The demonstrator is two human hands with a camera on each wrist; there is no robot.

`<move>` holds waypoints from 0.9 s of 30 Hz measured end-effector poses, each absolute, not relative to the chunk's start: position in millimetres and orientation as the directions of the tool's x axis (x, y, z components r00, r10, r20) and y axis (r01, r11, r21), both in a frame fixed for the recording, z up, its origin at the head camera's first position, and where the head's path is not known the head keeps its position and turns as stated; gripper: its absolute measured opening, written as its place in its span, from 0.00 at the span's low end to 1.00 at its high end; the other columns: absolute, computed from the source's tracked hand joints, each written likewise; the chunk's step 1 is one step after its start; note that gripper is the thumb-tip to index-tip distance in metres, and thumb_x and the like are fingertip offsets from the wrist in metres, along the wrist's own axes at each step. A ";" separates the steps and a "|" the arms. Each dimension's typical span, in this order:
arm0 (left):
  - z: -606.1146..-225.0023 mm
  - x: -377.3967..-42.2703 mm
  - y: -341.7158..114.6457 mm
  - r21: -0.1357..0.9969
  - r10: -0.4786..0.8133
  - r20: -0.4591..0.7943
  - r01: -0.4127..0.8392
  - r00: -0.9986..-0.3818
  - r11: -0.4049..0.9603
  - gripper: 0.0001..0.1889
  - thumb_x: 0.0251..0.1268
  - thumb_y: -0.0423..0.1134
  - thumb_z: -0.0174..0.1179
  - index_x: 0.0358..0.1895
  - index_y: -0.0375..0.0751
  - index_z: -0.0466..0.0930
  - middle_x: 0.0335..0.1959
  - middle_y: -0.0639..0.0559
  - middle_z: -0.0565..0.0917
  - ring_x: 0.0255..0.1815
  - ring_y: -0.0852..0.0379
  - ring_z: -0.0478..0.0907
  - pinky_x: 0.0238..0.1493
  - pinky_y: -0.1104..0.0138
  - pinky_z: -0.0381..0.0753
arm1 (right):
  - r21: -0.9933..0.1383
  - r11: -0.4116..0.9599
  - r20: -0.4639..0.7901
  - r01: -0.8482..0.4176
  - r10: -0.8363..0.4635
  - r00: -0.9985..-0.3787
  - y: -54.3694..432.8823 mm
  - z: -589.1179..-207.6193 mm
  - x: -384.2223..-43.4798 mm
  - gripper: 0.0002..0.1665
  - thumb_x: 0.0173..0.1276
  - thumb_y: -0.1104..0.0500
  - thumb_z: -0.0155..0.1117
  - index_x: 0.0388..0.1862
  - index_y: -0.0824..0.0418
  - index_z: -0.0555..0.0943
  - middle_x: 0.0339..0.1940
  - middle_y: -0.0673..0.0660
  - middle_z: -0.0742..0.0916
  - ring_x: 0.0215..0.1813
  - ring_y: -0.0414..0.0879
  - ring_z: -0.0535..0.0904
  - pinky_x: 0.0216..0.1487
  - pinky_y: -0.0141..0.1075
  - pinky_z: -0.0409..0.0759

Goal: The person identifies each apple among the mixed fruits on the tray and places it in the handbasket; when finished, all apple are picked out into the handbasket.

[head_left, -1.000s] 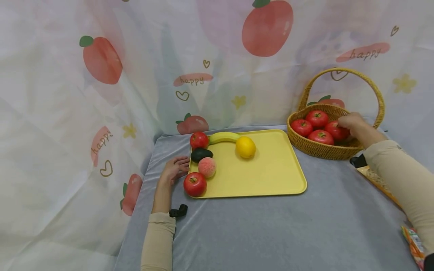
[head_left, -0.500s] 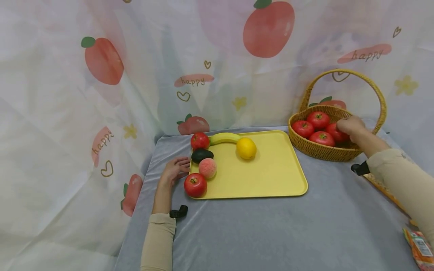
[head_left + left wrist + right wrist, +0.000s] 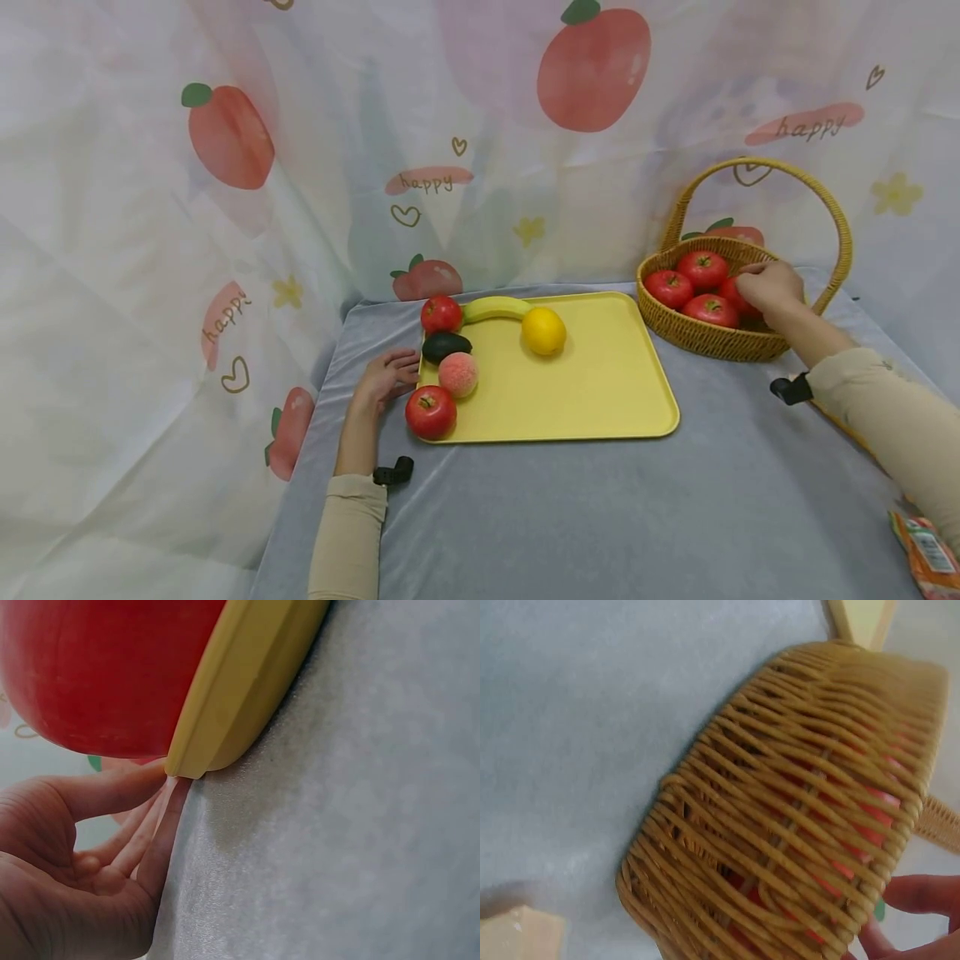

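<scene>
My left hand (image 3: 388, 377) lies beside the left edge of a yellow tray (image 3: 585, 400), its fingers fairly straight. In the left wrist view its thumb and fingertips meet the tray rim (image 3: 225, 697), below a red apple. The tray bears two red apples, an avocado (image 3: 446, 347), a peach (image 3: 458, 375), a banana (image 3: 495, 308) and a lemon (image 3: 543, 331). My right hand (image 3: 776, 290) reaches into a wicker basket (image 3: 705, 337) and holds the rightmost red apple (image 3: 733, 292), partly covering it. Several red apples sit there. In the right wrist view the basket wall hides most of the grip.
A tall arched handle (image 3: 832, 208) rises over the basket. Close behind the table hangs a printed curtain (image 3: 315, 125). An orange packet (image 3: 930, 554) lies at the right edge, and another flat item is mostly under the right sleeve (image 3: 885, 408). Grey cloth (image 3: 585, 517) covers the table.
My right hand has shifted slightly left and toward me within the basket, and the apple by it has moved a little left. My left hand and the fruit on the tray stay put.
</scene>
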State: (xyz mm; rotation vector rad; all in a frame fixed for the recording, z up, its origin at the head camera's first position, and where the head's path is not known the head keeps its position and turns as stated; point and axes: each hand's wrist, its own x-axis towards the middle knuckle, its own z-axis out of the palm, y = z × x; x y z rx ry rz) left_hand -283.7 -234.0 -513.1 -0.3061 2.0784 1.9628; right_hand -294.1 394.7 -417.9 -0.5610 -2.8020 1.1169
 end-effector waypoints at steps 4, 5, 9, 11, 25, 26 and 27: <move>-514.0 -283.5 -233.5 0.944 0.024 -0.327 -0.325 -0.945 0.066 0.33 0.66 0.22 0.64 0.74 0.38 0.70 0.71 0.41 0.78 0.69 0.45 0.77 0.63 0.53 0.81 | -0.698 0.658 -0.010 0.282 0.384 -0.923 386.8 -421.2 -293.0 0.32 0.70 0.57 0.46 0.68 0.73 0.75 0.67 0.74 0.75 0.65 0.69 0.69 0.44 0.39 0.70; -514.4 -283.5 -233.4 0.943 0.024 -0.327 -0.325 -0.945 0.064 0.33 0.66 0.21 0.64 0.74 0.38 0.70 0.71 0.41 0.78 0.69 0.45 0.77 0.64 0.53 0.80 | -0.705 0.654 0.006 0.273 0.391 -0.920 384.6 -422.4 -293.1 0.32 0.70 0.57 0.47 0.67 0.72 0.76 0.66 0.74 0.76 0.65 0.69 0.69 0.44 0.39 0.70; -515.9 -283.8 -233.8 0.944 0.026 -0.327 -0.325 -0.945 0.059 0.32 0.66 0.22 0.64 0.74 0.38 0.70 0.71 0.41 0.78 0.69 0.45 0.76 0.66 0.51 0.79 | -0.723 0.649 0.059 0.237 0.400 -0.915 373.0 -423.6 -292.8 0.32 0.68 0.58 0.48 0.68 0.68 0.78 0.65 0.72 0.78 0.66 0.68 0.70 0.50 0.44 0.71; -516.0 -284.2 -234.0 0.944 0.024 -0.327 -0.325 -0.945 0.058 0.33 0.66 0.22 0.64 0.74 0.38 0.70 0.71 0.41 0.78 0.69 0.45 0.77 0.66 0.51 0.79 | -0.733 0.642 0.071 0.226 0.403 -0.913 366.9 -423.6 -292.9 0.31 0.69 0.58 0.49 0.69 0.66 0.79 0.58 0.71 0.81 0.57 0.66 0.74 0.46 0.46 0.72; -514.0 -283.3 -233.3 0.945 0.017 -0.324 -0.322 -0.946 0.058 0.32 0.65 0.21 0.64 0.73 0.37 0.71 0.70 0.41 0.78 0.69 0.45 0.77 0.63 0.53 0.81 | -0.774 0.629 0.203 0.068 0.349 -0.915 304.9 -425.0 -282.6 0.23 0.75 0.58 0.53 0.65 0.60 0.83 0.59 0.64 0.85 0.40 0.54 0.71 0.34 0.39 0.68; -514.0 -283.2 -233.5 0.945 0.017 -0.324 -0.323 -0.946 0.060 0.32 0.66 0.21 0.63 0.73 0.36 0.70 0.70 0.41 0.78 0.69 0.45 0.77 0.63 0.53 0.81 | -0.774 0.630 0.207 0.062 0.345 -0.916 300.6 -425.6 -281.9 0.23 0.75 0.58 0.53 0.65 0.59 0.83 0.57 0.64 0.85 0.36 0.55 0.71 0.31 0.40 0.69; -514.0 -283.4 -233.7 0.944 0.015 -0.326 -0.324 -0.945 0.059 0.32 0.65 0.21 0.63 0.74 0.36 0.70 0.70 0.41 0.78 0.70 0.45 0.77 0.63 0.53 0.82 | -0.773 0.632 0.212 0.056 0.340 -0.916 296.3 -426.2 -281.0 0.23 0.75 0.58 0.54 0.64 0.58 0.83 0.56 0.64 0.86 0.35 0.54 0.71 0.30 0.40 0.69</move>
